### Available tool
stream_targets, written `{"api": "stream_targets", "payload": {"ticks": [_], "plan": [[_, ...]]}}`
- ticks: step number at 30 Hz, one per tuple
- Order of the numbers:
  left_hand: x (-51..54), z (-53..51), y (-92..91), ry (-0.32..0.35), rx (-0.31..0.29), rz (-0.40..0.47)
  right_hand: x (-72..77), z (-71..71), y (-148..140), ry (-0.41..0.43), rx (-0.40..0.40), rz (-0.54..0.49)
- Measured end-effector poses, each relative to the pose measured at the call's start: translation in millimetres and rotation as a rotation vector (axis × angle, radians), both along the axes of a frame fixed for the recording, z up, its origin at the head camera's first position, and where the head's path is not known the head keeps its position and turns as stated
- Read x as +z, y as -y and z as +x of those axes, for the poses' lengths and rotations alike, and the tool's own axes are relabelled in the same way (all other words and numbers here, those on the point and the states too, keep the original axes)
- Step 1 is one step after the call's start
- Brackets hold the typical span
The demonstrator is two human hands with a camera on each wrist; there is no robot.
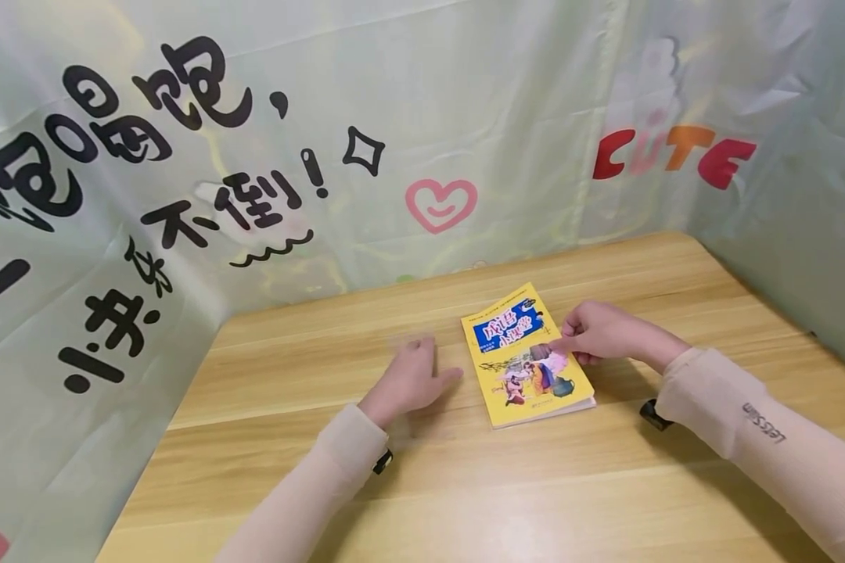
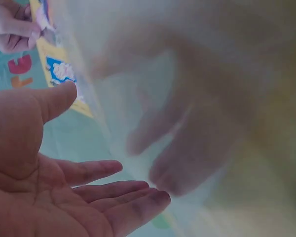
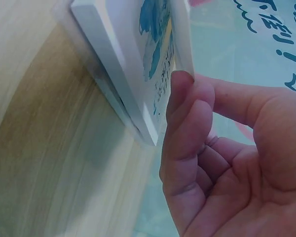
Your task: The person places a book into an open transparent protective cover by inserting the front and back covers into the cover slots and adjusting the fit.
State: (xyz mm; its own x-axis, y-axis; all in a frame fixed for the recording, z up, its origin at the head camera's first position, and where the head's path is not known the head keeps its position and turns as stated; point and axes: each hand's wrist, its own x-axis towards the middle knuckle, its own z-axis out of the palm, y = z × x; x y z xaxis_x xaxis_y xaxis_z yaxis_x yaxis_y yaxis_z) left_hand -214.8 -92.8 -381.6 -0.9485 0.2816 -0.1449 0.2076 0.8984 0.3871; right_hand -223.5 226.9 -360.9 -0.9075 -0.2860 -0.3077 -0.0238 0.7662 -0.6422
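Observation:
A yellow paperback book (image 1: 524, 356) with Chinese lettering and a cartoon scene on its front lies on the wooden table. At its right edge my right hand (image 1: 609, 335) pinches the front cover between thumb and curled fingers. In the right wrist view the cover (image 3: 183, 37) is lifted slightly, and a page (image 3: 155, 44) with blue artwork and print shows beneath. My left hand (image 1: 414, 375) is left of the book and apart from it, low over the table, thumb toward the book. The left wrist view shows that hand (image 2: 74, 182) with its palm bare and fingers extended.
The light wooden table (image 1: 275, 469) reflects the left hand. Behind it hangs a pale curtain (image 1: 507, 102) with black Chinese lettering, a pink heart and coloured letters. Both wrists carry dark straps over pale sleeves (image 1: 718, 395).

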Motion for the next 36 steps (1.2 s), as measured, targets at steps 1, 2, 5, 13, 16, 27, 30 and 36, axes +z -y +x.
{"api": "stream_targets", "payload": {"ticks": [1, 2, 5, 13, 16, 27, 30, 36], "plan": [[-2.2, 2.6, 1.6, 0.008, -0.005, 0.000, 0.4, 0.3, 0, 0.001, 0.002, -0.001], [-4.4, 4.5, 3.2, 0.010, -0.014, -0.004, 0.8, 0.6, 0, 0.002, 0.002, 0.001], [-9.4, 8.6, 7.4, 0.017, -0.026, -0.022, 1.3, 1.2, 0, -0.002, 0.001, 0.007], [-9.9, 11.8, 13.5, 0.057, -0.005, -0.086, 2.4, 3.8, -4, -0.026, -0.003, 0.004], [-7.4, 10.5, 14.7, 0.070, -0.023, -0.098, 2.9, 4.2, -5, -0.028, -0.004, 0.001], [-3.7, 6.0, 16.7, 0.115, -0.023, -0.111, 9.8, 5.1, -5, -0.042, 0.005, -0.021], [-3.6, 6.3, 17.0, 0.115, -0.019, -0.102, 12.2, 5.9, -5, -0.038, 0.005, -0.037], [-4.0, 7.5, 18.8, 0.118, -0.031, -0.052, 16.9, 7.3, 0, -0.073, 0.027, -0.076]]}}
